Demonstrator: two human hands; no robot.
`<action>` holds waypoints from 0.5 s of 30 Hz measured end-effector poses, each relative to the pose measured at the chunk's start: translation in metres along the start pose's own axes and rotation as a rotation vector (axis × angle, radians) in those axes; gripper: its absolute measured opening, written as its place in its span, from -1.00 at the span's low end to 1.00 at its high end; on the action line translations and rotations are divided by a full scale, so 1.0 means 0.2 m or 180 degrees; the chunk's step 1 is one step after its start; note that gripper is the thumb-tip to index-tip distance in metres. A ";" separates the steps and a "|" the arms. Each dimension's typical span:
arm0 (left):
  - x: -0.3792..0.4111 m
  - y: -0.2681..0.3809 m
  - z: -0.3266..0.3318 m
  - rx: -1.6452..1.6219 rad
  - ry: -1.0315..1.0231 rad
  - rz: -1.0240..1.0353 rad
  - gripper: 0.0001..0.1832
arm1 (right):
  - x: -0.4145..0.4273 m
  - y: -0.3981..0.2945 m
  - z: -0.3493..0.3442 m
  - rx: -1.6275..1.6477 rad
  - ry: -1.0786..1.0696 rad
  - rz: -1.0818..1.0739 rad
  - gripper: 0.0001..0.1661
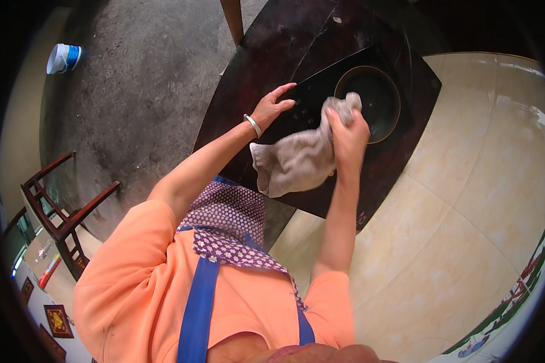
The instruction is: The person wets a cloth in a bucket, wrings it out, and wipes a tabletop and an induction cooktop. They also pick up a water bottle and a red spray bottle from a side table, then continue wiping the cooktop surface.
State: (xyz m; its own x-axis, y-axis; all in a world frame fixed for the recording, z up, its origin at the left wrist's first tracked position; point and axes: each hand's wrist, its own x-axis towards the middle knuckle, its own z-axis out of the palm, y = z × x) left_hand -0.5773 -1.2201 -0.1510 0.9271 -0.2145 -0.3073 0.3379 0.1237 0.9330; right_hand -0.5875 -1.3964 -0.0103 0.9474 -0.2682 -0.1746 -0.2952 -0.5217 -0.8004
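My right hand (350, 136) is closed around one bunched end of a grey-beige cloth (299, 154). The rest of the cloth hangs out to the left over the dark tabletop (272, 59). Just beyond the bunched end lies a flat black cooktop (374, 97), probably an induction cooker, marked with a gold-coloured ring. My left hand (274, 108) holds nothing, its thumb and fingers apart, by the cooktop's left edge; whether it touches the edge I cannot tell. A silver bangle (253, 125) circles my left wrist.
Rough grey concrete floor (131, 90) spreads to the left, with a white and blue bucket (64, 59) lying on it. A dark wooden chair (66, 222) stands at lower left. Tiled flooring (445, 195) covers the right side. A wooden leg (232, 20) rises beyond the table's far left edge.
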 end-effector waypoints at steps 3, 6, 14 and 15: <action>0.00 -0.07 0.01 0.0278 0.0025 0.0239 -0.35 | 0.22 0.22 0.27 -0.0632 0.0424 -0.0989 -0.69; -0.02 -0.07 0.04 0.0342 0.0171 0.0585 -0.33 | 0.27 0.32 0.39 -0.0898 0.0736 -0.1039 -0.76; -0.05 -0.08 0.03 0.0495 0.0249 0.0363 -0.40 | 0.26 0.33 0.43 -0.0961 0.0199 -0.1573 -0.79; -0.06 -0.07 0.04 0.0567 0.0259 0.0349 -0.40 | 0.30 0.35 0.40 -0.0933 0.0316 -0.1710 -0.79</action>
State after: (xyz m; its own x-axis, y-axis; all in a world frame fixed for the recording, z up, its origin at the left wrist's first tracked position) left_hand -0.5942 -1.2265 -0.1599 0.9692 -0.1295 -0.2096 0.2071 -0.0328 0.9778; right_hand -0.5423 -1.3833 -0.1230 0.9612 0.0270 0.2746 0.1849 -0.8017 -0.5684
